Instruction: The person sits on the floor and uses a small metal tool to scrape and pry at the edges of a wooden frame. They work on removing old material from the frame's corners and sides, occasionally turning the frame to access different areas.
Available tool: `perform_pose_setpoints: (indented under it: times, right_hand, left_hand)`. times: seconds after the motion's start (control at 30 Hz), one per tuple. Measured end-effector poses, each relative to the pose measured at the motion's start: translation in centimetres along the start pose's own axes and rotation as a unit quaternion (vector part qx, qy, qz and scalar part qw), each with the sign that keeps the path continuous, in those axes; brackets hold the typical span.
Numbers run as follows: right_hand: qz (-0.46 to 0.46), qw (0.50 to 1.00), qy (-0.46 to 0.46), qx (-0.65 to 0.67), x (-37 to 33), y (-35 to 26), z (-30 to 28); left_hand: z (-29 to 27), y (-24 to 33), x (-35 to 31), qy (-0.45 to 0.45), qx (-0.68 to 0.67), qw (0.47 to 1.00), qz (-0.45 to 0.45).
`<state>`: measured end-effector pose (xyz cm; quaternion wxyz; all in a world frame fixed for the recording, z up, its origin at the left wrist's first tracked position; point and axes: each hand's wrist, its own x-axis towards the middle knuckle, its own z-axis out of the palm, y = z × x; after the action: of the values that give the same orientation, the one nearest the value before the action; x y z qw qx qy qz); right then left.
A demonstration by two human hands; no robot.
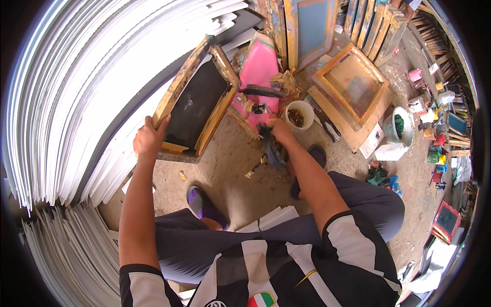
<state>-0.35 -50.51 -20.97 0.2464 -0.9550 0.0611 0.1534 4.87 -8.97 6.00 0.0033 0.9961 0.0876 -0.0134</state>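
Head view: left hand (148,138) grip clamps wooden screen frame (197,100) edge; right hand (281,132) grip pinches dark rag (270,148).

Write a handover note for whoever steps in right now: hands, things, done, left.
Left hand: gripping the lower corner of the wooden frame, which stands tilted against the white sheets, dark mesh facing the person.
Right hand: shut on a dark rag, which hangs down over the floor, near the small bucket and the pink container.
Done: frame is propped and steadied; rag is in hand.
Left: the rag is not yet on the mesh, so any wiping looks not yet begun. How clean the mesh is cannot be told.
Another frame lies flat to the right.
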Motion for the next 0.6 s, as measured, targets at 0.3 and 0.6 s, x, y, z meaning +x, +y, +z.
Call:
perform_pose_setpoints:
  times: [0.3,0.6]
  right_hand:
    - [0.211,0.771,0.372,0.472,9.3,-4.5,-11.1]
    - [0.253,0.876,0.216,0.348,10.9,-0.8,-15.6]
  left_hand:
    - [0.5,-0.8,0.6,0.005,0.019,1.000,-0.023]
    - [0.6,-0.8,0.8,0.017,0.020,0.999,-0.040]
